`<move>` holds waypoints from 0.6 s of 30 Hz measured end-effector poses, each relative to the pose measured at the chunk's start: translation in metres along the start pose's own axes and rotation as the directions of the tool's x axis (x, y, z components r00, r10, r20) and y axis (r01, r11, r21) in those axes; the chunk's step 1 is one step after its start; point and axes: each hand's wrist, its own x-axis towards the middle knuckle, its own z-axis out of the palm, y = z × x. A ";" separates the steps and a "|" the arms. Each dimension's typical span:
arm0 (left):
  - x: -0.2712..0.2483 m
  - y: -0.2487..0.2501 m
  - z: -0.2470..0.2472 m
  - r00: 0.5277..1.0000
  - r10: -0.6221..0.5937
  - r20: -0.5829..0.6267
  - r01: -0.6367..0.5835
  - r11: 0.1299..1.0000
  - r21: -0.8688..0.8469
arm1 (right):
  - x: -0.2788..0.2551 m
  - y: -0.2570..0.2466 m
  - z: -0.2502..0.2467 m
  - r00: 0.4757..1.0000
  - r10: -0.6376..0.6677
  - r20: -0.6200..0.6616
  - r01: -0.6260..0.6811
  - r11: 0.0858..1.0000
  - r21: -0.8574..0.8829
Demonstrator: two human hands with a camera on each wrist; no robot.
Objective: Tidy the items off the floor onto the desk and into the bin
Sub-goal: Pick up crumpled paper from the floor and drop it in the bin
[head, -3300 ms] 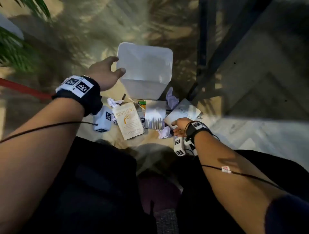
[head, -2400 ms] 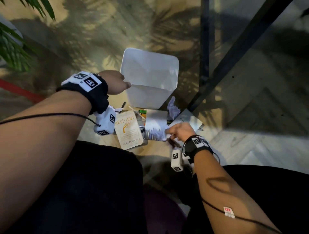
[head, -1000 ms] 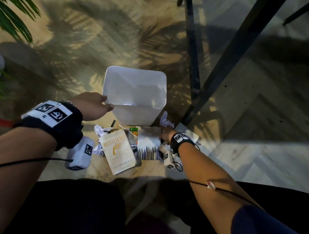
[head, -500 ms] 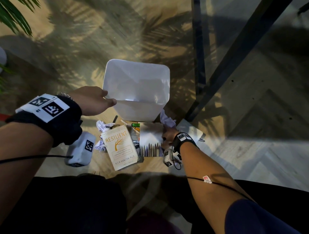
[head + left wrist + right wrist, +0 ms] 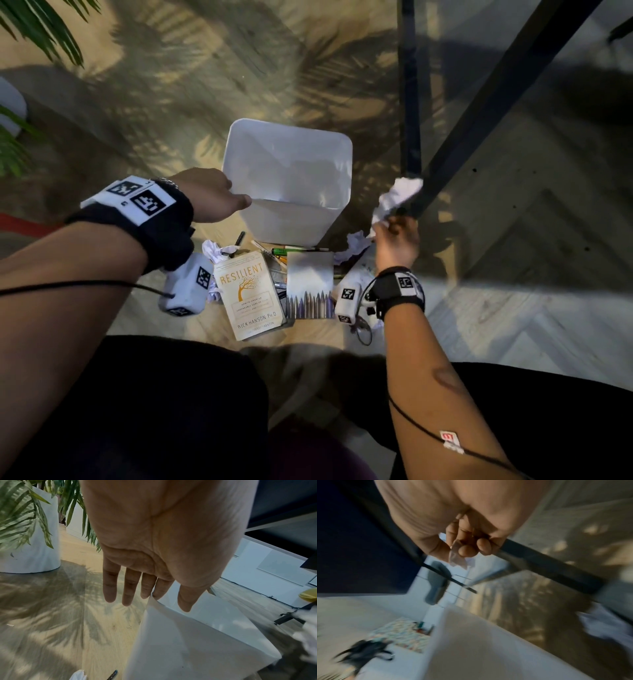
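On the left, the left hand (image 5: pixel 209 195) rests with straight fingers on the bin (image 5: pixel 291 178) rim, holding nothing. Before the bin, the book (image 5: pixel 250 294) lies among pens. On the right, the right hand (image 5: pixel 397 240), floor-level half a second ago, now pinches crumpled paper (image 5: pixel 397 197) lifted beside the bin; dropping it in looks next.

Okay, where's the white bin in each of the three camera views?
Head: white bin at centre, left hand at its rim.
Left wrist: lower right, under the fingers.
Right wrist: bottom centre, blurred.
Shared landmark: black desk leg, seen in the right wrist view too.
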 end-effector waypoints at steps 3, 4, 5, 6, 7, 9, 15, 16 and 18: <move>0.000 -0.003 0.000 1.000 0.013 0.003 -0.013 1.000 0.003 | -0.016 -0.070 -0.012 0.959 -0.282 -0.041 0.284 0.952 0.113; 0.001 -0.003 0.000 1.000 0.019 0.003 -0.019 1.000 0.005 | -0.020 -0.092 -0.013 0.929 -0.365 -0.063 0.370 0.918 0.144; 0.002 -0.004 0.000 1.000 0.026 0.001 -0.026 1.000 0.005 | -0.028 -0.114 -0.012 0.902 -0.427 -0.061 0.431 0.886 0.170; 0.002 -0.005 0.000 0.999 0.033 -0.003 -0.033 0.999 0.004 | -0.032 -0.130 -0.007 0.886 -0.463 -0.033 0.461 0.870 0.172; 0.003 -0.005 0.000 0.999 0.039 -0.005 -0.039 0.999 0.002 | -0.039 -0.145 -0.001 0.872 -0.489 0.035 0.479 0.865 0.151; 0.003 -0.007 0.000 0.999 0.043 -0.006 -0.043 0.999 -0.007 | -0.049 -0.157 0.017 0.860 -0.450 0.241 0.452 0.890 0.049; 0.005 -0.010 0.002 0.999 0.049 -0.018 -0.049 0.999 -0.011 | -0.051 -0.117 0.035 0.898 -0.267 0.351 0.346 0.920 -0.186; 0.006 -0.011 0.002 0.998 0.054 -0.021 -0.054 0.998 -0.010 | -0.045 -0.104 0.029 0.937 -0.241 0.251 0.284 0.947 -0.153; 0.008 -0.011 0.003 0.998 0.061 -0.028 -0.061 0.998 -0.009 | -0.034 -0.075 0.017 0.986 -0.142 0.084 0.150 0.984 -0.097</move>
